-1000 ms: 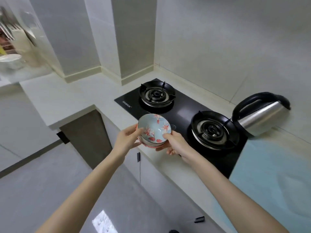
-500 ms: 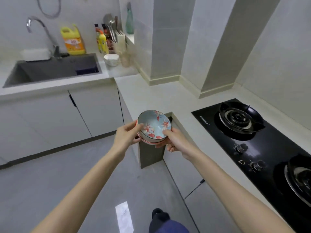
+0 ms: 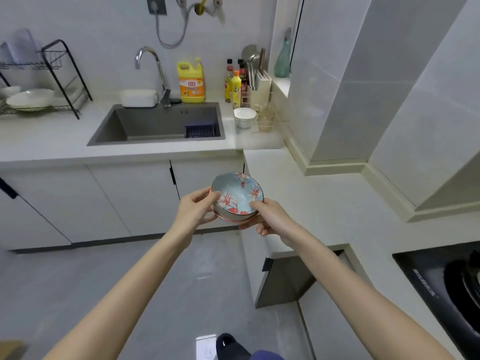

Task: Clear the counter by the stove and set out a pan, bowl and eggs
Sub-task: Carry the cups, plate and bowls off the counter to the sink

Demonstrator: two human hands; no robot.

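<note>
Moved: the view has swung left since half a second ago, from the stove toward the sink, and the bowl sits between both hands as before.
Left hand (image 3: pixel 194 211): grips the bowl's left side, thumb at the rim, fingers beneath.
Right hand (image 3: pixel 270 216): grips the near right side, thumb on the rim, fingers curled under the base.
Bowl (image 3: pixel 237 196): blue with red flowers, upright, tipped slightly toward the camera, held in the air between the two hands; a red edge shows just under it.
Counter (image 3: pixel 324 203): its bare corner lies just right of the bowl.
Sink (image 3: pixel 155 123): beyond, well apart.
Stove (image 3: pixel 436 281): at the right edge.
</note>
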